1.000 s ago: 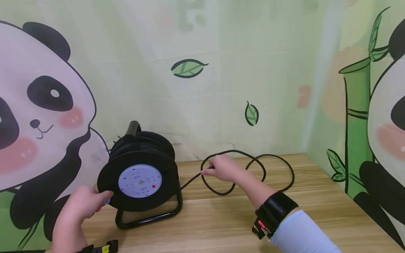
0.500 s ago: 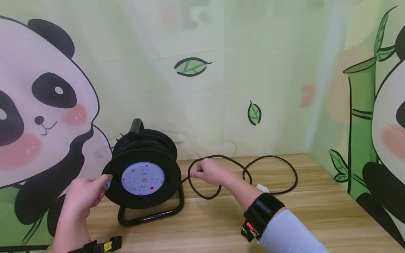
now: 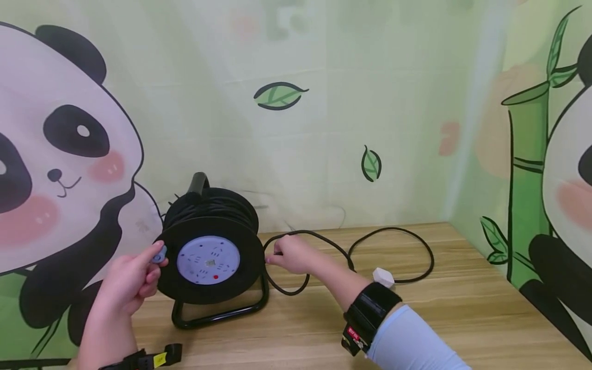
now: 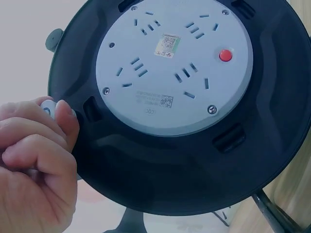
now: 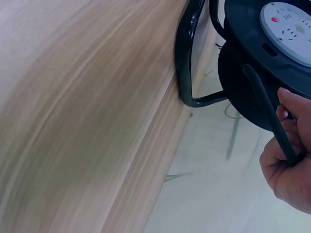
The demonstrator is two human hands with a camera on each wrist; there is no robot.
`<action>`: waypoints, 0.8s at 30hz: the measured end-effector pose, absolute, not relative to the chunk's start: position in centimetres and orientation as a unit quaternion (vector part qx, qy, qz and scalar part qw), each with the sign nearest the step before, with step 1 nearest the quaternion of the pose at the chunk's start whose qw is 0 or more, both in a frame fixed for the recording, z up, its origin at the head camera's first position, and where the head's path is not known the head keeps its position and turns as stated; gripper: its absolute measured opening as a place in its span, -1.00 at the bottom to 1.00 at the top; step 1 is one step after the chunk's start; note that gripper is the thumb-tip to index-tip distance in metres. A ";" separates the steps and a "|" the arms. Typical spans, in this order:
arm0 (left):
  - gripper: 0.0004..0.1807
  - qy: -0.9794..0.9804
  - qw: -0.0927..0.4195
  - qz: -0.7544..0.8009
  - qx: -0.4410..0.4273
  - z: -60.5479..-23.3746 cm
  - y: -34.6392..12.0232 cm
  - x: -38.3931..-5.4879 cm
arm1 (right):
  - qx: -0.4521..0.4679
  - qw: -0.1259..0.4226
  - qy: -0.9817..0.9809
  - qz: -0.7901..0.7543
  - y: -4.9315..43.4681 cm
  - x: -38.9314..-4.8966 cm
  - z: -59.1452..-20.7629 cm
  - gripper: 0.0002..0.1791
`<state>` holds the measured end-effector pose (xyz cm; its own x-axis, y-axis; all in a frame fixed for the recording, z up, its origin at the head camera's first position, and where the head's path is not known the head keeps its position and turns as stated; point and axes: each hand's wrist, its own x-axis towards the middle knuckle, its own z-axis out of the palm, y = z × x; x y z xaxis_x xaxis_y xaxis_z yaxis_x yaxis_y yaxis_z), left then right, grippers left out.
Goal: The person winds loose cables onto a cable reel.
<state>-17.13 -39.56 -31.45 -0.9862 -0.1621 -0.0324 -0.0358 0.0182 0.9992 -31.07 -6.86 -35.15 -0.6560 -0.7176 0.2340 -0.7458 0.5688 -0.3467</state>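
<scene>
A black cable reel (image 3: 208, 294) stands on its tube frame at the left of the table, its pale socket face (image 3: 199, 267) toward me. My left hand (image 3: 126, 280) pinches a small blue-grey knob (image 3: 160, 254) at the left edge of the reel's disc; the left wrist view shows thumb and fingers around this knob (image 4: 48, 108). Close to the reel's right side, my right hand (image 3: 295, 255) grips the black cable (image 3: 392, 229). In the right wrist view, the cable (image 5: 269, 114) runs from the curled fingers (image 5: 278, 160) up across the reel.
Beyond the right hand, the loose cable lies in loops on the wooden table (image 3: 324, 329). A white plug (image 3: 383, 277) at its end rests beside my right forearm. A printed panda curtain (image 3: 314, 128) hangs right behind the table.
My right hand has moved left toward the reel with the cable. My left hand and the knob have risen, and the socket face has turned clockwise. The plug has come out from behind my forearm.
</scene>
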 end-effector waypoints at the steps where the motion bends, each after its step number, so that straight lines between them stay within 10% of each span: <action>1: -0.51 -0.712 0.047 -0.697 0.069 -31.4 -39.5 -17.1 | 0.414 0.034 -0.885 0.211 -6.9 -31.1 -35.2 -0.42; 24: -0.50 -0.706 0.063 -0.699 0.090 -31.3 -39.2 -17.1 | 0.344 -0.196 -0.850 0.349 1.3 -30.9 -33.1 -0.52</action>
<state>-17.06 -39.17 -31.28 -0.9758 -0.2152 -0.0381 -0.0403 0.0059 0.9992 -30.94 1.34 -33.08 -0.6865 -0.7211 -0.0928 -0.4480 0.5201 -0.7272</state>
